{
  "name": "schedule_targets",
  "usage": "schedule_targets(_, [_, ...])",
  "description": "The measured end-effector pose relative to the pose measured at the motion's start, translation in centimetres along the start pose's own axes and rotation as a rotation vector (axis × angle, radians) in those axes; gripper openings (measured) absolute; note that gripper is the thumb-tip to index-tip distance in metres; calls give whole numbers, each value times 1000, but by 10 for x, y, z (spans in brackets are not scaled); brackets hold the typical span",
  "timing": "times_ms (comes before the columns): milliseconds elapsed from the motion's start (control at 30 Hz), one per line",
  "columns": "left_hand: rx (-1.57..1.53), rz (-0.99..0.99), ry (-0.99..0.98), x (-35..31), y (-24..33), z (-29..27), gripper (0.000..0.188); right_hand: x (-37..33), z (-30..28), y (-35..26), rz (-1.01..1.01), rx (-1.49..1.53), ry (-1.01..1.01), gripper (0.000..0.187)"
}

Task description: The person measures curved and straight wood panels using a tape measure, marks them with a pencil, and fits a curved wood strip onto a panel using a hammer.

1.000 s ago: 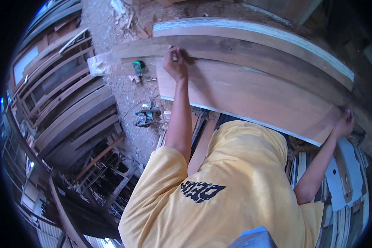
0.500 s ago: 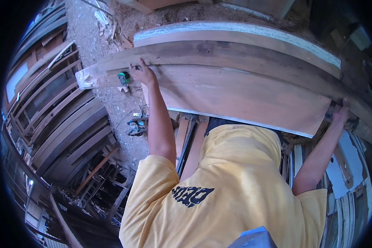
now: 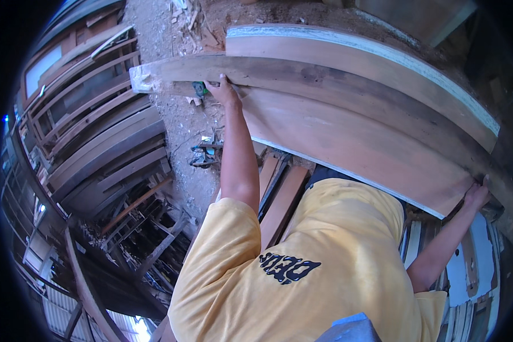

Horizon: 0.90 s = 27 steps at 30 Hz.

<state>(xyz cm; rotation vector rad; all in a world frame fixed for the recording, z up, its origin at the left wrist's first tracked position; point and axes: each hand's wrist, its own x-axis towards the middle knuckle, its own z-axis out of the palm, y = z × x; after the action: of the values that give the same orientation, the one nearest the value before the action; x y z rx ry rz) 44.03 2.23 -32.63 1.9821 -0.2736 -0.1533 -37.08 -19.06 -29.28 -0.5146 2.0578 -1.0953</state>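
A long brown wooden plank (image 3: 316, 75) lies across a wide, light brown wooden panel (image 3: 347, 131) with white-edged long sides. Near the plank's left end, my left hand (image 3: 227, 94) grips its near edge, thumb and fingers around the wood. My right hand (image 3: 476, 194) holds the same edge near the right end, by the panel's right corner; its fingers are partly hidden. The plank's left end, with a whitish patch, sticks out past the panel. Beneath that end, next to my left hand, a green and black tape measure (image 3: 199, 89) is partly covered.
Stacked boards and frames (image 3: 105, 145) stand on the left. A small dark tool with blue parts (image 3: 205, 153) rests on the dusty ground (image 3: 182, 122). Wooden strips (image 3: 288, 199) lie under the panel near my body, and white-faced boards (image 3: 477, 259) stand at the right.
The view has shifted, so the scene sits further right. The plank has moved nearer across the panel, baring more of its far side. Both hands keep hold of the plank.
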Motion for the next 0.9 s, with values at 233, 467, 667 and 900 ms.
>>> schedule_targets(233, [-127,-270,62,18,2,-23,70,-22,19,-8,144,72,8,42])
schedule_targets(467, [-1,-296,143,11,9,-14,67,2,-2,10,84,50,-51,46])
schedule_targets(667, [73,-384,208,11,7,-13,67,22,-12,18,197,132,-103,44])
schedule_targets(900, [258,-342,295,9,1,-37,50,22,-11,20,220,131,-45,38])
